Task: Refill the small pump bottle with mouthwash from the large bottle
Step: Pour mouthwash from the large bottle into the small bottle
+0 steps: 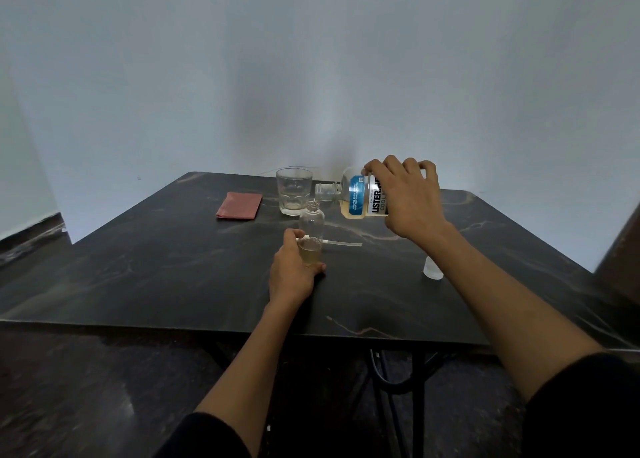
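Note:
The small clear bottle (311, 230) stands upright on the dark table (173, 267), its top open and yellowish liquid in its lower part. My left hand (294, 270) grips its base. My right hand (405, 198) holds the large mouthwash bottle (360, 194) tipped on its side in the air, its open neck pointing left, just above and to the right of the small bottle's mouth. A little pale liquid lies along the large bottle's lower side. The pump's tube (343, 243) lies on the table behind the small bottle.
A drinking glass (293, 191) stands behind the small bottle, close to the large bottle's neck. A folded reddish cloth (239, 205) lies at the back left. A small white cap (433, 269) stands at the right, under my right forearm. The wall is behind the table.

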